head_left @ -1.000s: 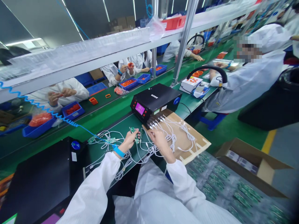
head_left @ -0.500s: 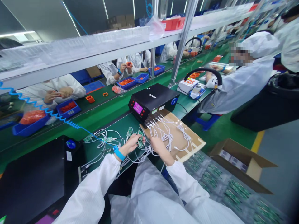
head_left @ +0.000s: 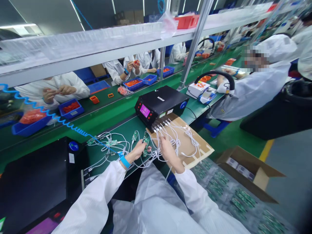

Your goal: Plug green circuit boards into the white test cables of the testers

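Left hand [head_left: 139, 149]: its grip is closed on a green circuit board [head_left: 146, 148], held just above the surface [head_left: 130, 126], left of the cardboard sheet [head_left: 186, 143].
Right hand [head_left: 167, 150]: among white cables [head_left: 177, 142] over the sheet's near-left part; from here I can't tell whether its grip has one.
Black box [head_left: 163, 101]: beyond the hands, screen lit pink, cables plugged along its side.
Other boards [head_left: 112, 142]: on the surface, left of the left hand.

L hand [head_left: 138, 149] holding grn PCB [head_left: 146, 150]; R hand [head_left: 167, 149] by wht cables [head_left: 177, 143].
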Motion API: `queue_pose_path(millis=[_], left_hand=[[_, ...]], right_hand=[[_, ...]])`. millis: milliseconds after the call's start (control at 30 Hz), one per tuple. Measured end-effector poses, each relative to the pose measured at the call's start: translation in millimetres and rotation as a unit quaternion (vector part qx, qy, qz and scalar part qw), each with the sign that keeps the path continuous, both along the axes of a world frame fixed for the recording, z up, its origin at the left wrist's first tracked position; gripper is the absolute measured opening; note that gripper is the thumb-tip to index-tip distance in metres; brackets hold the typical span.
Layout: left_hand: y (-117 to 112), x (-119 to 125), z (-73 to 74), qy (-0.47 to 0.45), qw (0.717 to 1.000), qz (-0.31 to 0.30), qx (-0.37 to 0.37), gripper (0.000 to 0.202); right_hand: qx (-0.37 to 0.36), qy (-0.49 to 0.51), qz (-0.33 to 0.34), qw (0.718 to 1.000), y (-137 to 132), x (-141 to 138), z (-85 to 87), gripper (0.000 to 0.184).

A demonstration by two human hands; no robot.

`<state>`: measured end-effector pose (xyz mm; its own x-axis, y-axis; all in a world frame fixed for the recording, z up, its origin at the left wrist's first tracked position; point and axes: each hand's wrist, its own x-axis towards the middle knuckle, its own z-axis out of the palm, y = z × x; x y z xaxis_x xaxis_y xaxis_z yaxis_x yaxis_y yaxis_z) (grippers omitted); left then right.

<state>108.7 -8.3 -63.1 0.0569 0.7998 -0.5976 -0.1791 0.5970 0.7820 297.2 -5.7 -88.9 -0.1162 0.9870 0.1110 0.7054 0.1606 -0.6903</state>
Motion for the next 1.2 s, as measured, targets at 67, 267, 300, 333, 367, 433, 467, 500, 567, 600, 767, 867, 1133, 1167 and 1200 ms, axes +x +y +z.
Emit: queue_pose_path(millis=[67,267,300,333,367,433,467,500,567,600,767,867,1133,1167,1200], left_hand=[[0.5,-1.7,-1.4,-0.002,1.0,-0.01,0.003,0.022],[3.5,-3.6,-6.8,-0.015,0.999,-0.03,0.002,0.028],[3.8,-3.4,-7.6,-0.016,0.999,-0.032,0.001,0.028],[3.8,-3.2,-8.0,-0.017,0.999,-0.033,-0.001,0.028],[3.6,-3.0,-7.8,-0.017,0.999,-0.035,-0.002,0.027],[2.9,-3.0,-4.9,-0.018,0.999,-0.038,0.0,0.025],[2.5,-3.1,-2.1,-0.019,0.999,-0.039,0.002,0.024],[2.2,-3.2,1.5,-0.021,0.999,-0.041,0.006,0.023],[2.4,-3.1,10.4,-0.028,0.998,-0.045,0.018,0.022],[2.9,-2.6,14.9,-0.032,0.998,-0.047,0.027,0.021],[8.2,6.7,27.6,-0.044,0.995,-0.051,0.068,0.013],[10.9,14.4,25.9,-0.048,0.994,-0.044,0.084,0.011],[15.8,22.6,20.0,-0.08,0.992,-0.05,0.084,0.018],[16.9,23.0,19.2,-0.09,0.991,-0.044,0.089,0.022],[18.0,23.5,18.2,-0.099,0.99,-0.033,0.095,0.025]], right_hand=[[0.002,0.09,-0.035,0.995,-1.2,3.8,-4.0,0.041],[-0.086,0.22,-0.027,0.971,-1.9,13.0,-9.8,0.028],[-0.099,0.237,-0.022,0.966,-2.3,14.0,-9.1,0.025],[-0.108,0.251,-0.018,0.962,-2.9,14.6,-8.0,0.021],[-0.114,0.264,-0.014,0.958,-3.8,14.8,-6.6,0.019],[-0.123,0.296,-0.007,0.947,-6.8,13.4,-3.7,0.021],[-0.126,0.313,-0.004,0.941,-8.9,11.9,-2.6,0.024],[-0.13,0.326,-0.001,0.936,-11.4,9.8,-2.0,0.028],[-0.134,0.326,0.004,0.936,-17.4,4.7,-2.8,0.034],[-0.13,0.314,0.006,0.941,-20.5,1.9,-4.2,0.036],[-0.109,0.308,0.01,0.945,-29.7,-9.0,-14.5,0.032],[-0.117,0.362,0.002,0.925,-28.5,-9.7,-16.1,0.035],[-0.129,0.402,0.042,0.905,-23.4,-0.8,-12.6,0.048],[-0.129,0.403,0.035,0.905,-23.2,-0.1,-13.5,0.05],[-0.127,0.401,0.023,0.907,-23.2,0.4,-14.5,0.052]])
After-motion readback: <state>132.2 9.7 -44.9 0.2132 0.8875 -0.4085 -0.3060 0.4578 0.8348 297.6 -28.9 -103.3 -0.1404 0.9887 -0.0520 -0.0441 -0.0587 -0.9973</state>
